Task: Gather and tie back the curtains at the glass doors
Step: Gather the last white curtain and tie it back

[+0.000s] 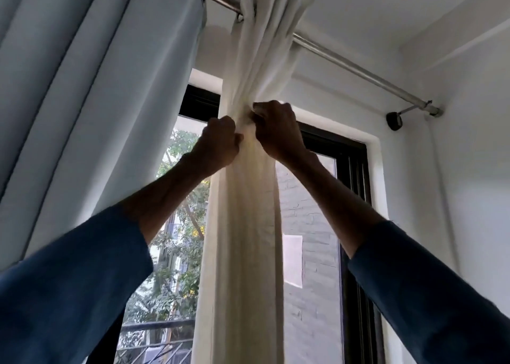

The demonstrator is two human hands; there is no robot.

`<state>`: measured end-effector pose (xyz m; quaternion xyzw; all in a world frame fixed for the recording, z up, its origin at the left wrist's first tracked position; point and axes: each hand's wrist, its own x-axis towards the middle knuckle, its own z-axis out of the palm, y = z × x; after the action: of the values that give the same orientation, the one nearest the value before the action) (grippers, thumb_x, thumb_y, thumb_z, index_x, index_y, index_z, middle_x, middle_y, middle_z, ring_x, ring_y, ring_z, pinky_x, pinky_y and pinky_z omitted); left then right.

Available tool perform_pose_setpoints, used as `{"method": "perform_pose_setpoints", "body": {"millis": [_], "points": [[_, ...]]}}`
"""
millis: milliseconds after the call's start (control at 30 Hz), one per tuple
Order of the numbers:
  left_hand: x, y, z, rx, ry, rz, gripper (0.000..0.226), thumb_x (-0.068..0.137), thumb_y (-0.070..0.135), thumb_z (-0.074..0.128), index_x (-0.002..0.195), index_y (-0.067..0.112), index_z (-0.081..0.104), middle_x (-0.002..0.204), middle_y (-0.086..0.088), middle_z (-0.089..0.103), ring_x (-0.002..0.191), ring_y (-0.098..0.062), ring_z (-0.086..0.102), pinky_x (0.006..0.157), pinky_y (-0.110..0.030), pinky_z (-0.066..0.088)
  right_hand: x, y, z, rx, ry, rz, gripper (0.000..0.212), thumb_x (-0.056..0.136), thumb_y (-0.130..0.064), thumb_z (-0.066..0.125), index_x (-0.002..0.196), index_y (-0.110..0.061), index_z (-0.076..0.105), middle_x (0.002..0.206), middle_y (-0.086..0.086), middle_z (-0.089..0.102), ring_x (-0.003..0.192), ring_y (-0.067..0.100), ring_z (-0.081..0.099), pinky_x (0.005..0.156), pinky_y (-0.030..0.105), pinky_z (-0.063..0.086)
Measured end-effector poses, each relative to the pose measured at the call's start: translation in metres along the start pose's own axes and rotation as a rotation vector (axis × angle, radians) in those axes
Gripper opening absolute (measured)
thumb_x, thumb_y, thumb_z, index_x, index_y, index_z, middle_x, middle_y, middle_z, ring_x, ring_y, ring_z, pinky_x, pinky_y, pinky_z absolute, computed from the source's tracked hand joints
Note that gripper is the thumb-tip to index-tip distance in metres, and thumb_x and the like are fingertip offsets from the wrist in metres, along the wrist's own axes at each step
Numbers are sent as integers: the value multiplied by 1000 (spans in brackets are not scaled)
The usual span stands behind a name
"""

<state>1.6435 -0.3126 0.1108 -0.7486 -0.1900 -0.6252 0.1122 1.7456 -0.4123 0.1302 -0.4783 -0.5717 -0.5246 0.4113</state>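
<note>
Far left: pale blue curtain [82, 87] hanging in long folds from the metal rod [345, 63], pulled aside and filling the left edge of the view. Beneath it, left sleeve [69, 281], dark blue, reaching up and inward. Behind the bare forearm, glass door [165, 253] with green trees and a dark railing [157, 323] outside. Left hand [220, 143] raised to the white curtain [242, 225], fingers curled tight into the cloth on its left edge, gripping the bunched fabric. White curtain in the middle of the view, gathered into one narrow bundle: spread in folds at the rod above, drawn to a waist at the height of the hands, then falling straight in front of the glass and out past the bottom edge. Right hand [276, 132] just beside the left and slightly higher, on the bundle's right side, fingers curled and pinching a fold of the same cloth; back of the hand toward the camera, fingertips buried in the fabric. Right of the bundle, more glass, a grey brick wall beyond it and a pale sheet of paper [292, 261] on the pane. Further right, black door frame [356, 170], then white wall, with the rod slanting down to a dark bracket [394, 121]. Lower right, right sleeve [427, 294], dark blue, rising toward the middle.
</note>
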Motion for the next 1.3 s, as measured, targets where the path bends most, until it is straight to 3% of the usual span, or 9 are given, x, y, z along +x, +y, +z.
{"method": "perform_pose_setpoints", "body": {"millis": [267, 367, 433, 533, 633, 833, 967, 1167, 1300], "points": [[-61, 23, -9, -99, -11, 114, 34, 84, 9, 64, 61, 12, 40, 59, -4, 47, 73, -42, 62, 52, -24, 31, -89, 7, 15, -42, -4, 16, 19, 88, 3, 51, 76, -10, 54, 57, 12, 50, 55, 31, 31, 51, 37, 38], [-94, 35, -4, -183, 29, 172, 11, 85, 6, 65, 88, -3, 60, 82, -25, 66, 82, -45, 66, 63, -39, 52, -128, 1, 9, -46, -20, 24, 20, 91, 3, 53, 93, -12, 65, 56, 5, 53, 53, 31, 38, 53, 32, 38], [-112, 39, 4, -207, 103, 178, 31, 85, 3, 64, 114, -8, 60, 97, -28, 69, 83, -43, 68, 72, -45, 57, -152, -5, 4, -14, -21, 21, 25, 93, 0, 58, 110, -13, 72, 67, 8, 69, 54, 30, 58, 54, 32, 47], [-130, 47, 13, -316, 159, 112, 51, 84, -3, 60, 133, 0, 47, 64, -3, 61, 49, -10, 58, 50, -28, 50, -184, -11, 0, 96, -15, -14, 27, 98, -9, 60, 123, -10, 70, 84, 9, 78, 64, 26, 71, 59, 38, 58], [-143, 54, 17, -521, 203, -45, 56, 82, -4, 57, 130, 8, 31, 50, -14, 46, 36, -16, 49, 38, -29, 42, -205, -12, -2, 205, -11, -22, 30, 102, -17, 54, 128, -12, 68, 92, 3, 79, 73, 17, 73, 67, 37, 60], [-148, 63, 32, -630, -164, -424, 46, 93, 54, 58, 102, 11, 47, 82, 2, 55, 73, -11, 57, 60, -23, 44, -225, -13, -9, 380, -22, 6, 31, 101, -10, 58, 130, -5, 67, 125, 5, 71, 102, 11, 73, 84, 18, 59], [-146, 53, 38, -575, -192, -449, 39, 96, 32, 60, 65, 21, 37, 65, 5, 46, 44, 1, 46, 43, -19, 37, -226, -2, -18, 427, 12, 141, 24, 95, -21, 69, 117, -12, 76, 112, -4, 75, 97, 3, 74, 89, 25, 59], [-149, 41, 26, -786, -335, -451, 39, 89, 41, 65, 108, 7, 63, 103, -14, 72, 91, -22, 72, 82, -45, 60, -217, 61, 14, 907, -220, 792, 72, 78, -50, 84, 134, -10, 61, 128, 4, 69, 121, 14, 65, 107, 37, 51], [-165, 33, 22, -1083, -429, -488, 41, 99, 30, 60, 124, -2, 59, 111, -16, 73, 102, -27, 72, 86, -42, 59, -236, 60, 33, 1417, -499, 886, 51, 93, -43, 66, 134, -13, 63, 131, 3, 69, 126, 18, 62, 106, 36, 50]]}}
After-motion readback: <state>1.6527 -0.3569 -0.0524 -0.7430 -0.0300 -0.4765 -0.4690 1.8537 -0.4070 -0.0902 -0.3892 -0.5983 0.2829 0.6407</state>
